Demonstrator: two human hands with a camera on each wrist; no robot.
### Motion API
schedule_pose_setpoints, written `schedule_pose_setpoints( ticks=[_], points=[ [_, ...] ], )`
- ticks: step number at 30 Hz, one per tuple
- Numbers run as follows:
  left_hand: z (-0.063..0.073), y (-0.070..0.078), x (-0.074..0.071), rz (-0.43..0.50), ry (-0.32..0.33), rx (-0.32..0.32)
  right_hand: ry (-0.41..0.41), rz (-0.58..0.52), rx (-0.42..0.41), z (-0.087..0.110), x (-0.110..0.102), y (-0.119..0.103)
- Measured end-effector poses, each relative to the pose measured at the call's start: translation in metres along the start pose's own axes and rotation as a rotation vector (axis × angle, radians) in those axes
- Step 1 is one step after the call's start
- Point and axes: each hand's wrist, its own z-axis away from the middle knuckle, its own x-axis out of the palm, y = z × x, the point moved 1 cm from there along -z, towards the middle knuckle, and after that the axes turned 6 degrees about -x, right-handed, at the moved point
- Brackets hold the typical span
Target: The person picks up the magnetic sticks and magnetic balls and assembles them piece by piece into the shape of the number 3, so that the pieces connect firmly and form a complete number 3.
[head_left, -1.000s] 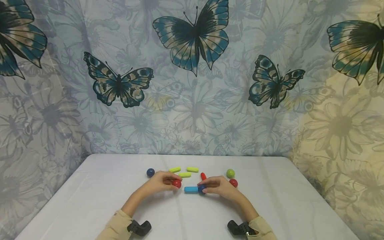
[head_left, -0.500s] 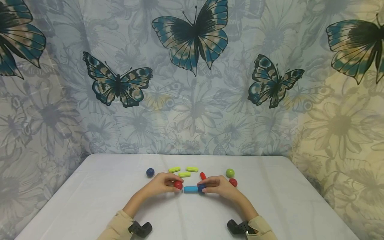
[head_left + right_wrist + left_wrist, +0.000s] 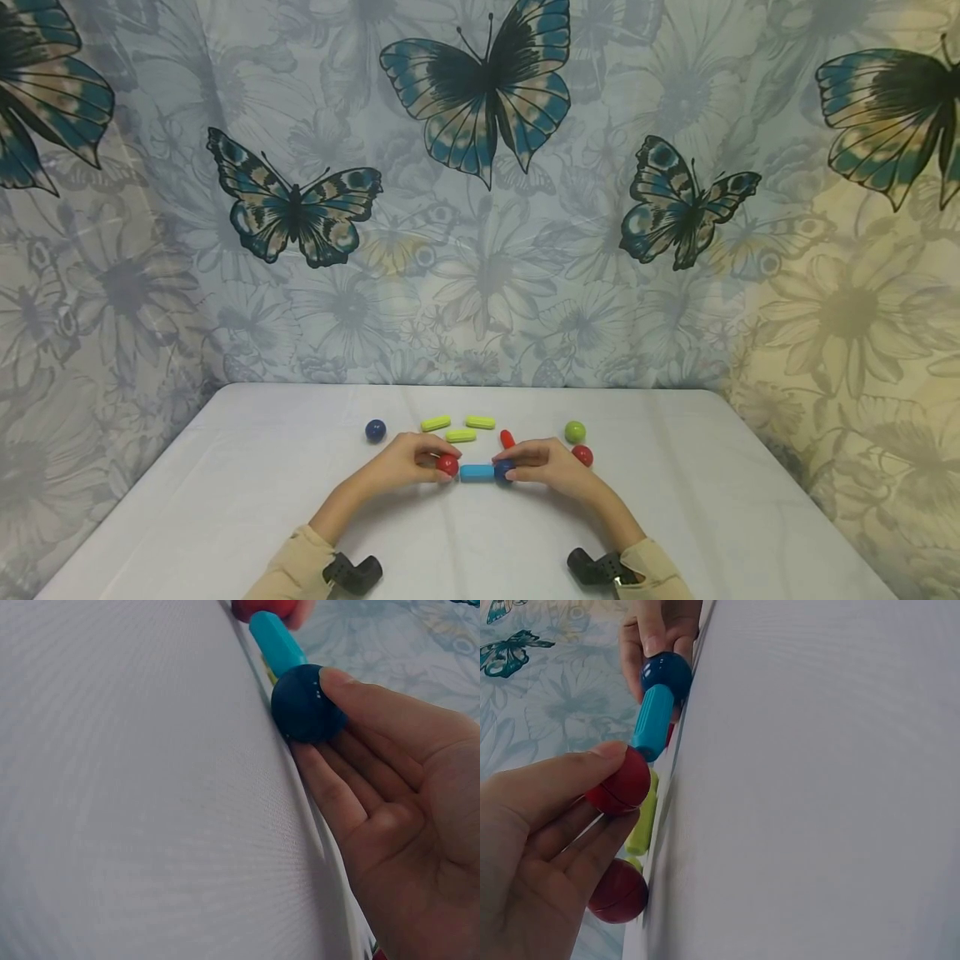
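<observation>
My left hand [image 3: 408, 460] pinches a red ball [image 3: 447, 465] between thumb and fingers. The ball sits right at the left end of a light-blue ribbed stick [image 3: 477, 473]. On the stick's other end is a dark-blue ball [image 3: 503, 472], which my right hand [image 3: 551, 467] grips with thumb and fingertips. In the left wrist view, the held red ball [image 3: 626, 782] overlaps the near tip of the light-blue stick [image 3: 654, 720]. The right wrist view shows the thumb on top of the dark-blue ball [image 3: 307, 703] and fingers beneath it.
Behind the hands lie several lime-green sticks [image 3: 461, 436] and a red stick [image 3: 507, 438], partly hidden by the right hand. A second dark-blue ball [image 3: 376, 431] stands at left; a green ball [image 3: 575, 432] and a red ball [image 3: 582, 456] stand at right. Another red ball [image 3: 619, 891] appears below the left fingers.
My left hand has moved slightly right and toward me with the red ball, closing the gap to the light-blue stick. The right hand holds the dark-blue ball nearly still.
</observation>
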Motion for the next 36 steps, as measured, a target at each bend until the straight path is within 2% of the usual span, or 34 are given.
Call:
schedule_pose_setpoints(
  ticks=[19,27,36],
  points=[
    [0.0006,0.0005,0.0014,-0.013,-0.010,-0.012,-0.001,0.003,0.001,-0.0003,-0.0004,0.0013],
    [-0.0001,-0.0019,0.0031,-0.062,-0.009,-0.015,-0.006,-0.004,-0.009,-0.0006,-0.0008,0.0024],
    [0.0002,-0.0034,0.0032,-0.089,-0.007,0.024,-0.005,-0.003,-0.002,-0.0002,-0.0005,0.0021]
  ],
)
